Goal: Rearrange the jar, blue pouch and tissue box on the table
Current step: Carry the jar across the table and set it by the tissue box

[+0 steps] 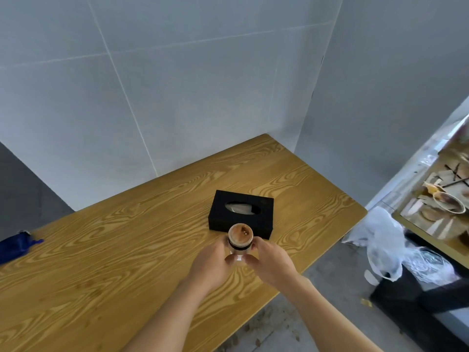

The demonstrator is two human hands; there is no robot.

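My hands: left hand [212, 262] and right hand [272, 262] clasp the jar [240, 243].
Tissue box [241, 216]: just beyond my grip.
Blue pouch [17, 247]: far to its left.

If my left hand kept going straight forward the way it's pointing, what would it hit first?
The left hand is already wrapped on the jar, so that comes first. Just beyond it sits the black tissue box, probably next, though the gap between jar and box is hard to judge.
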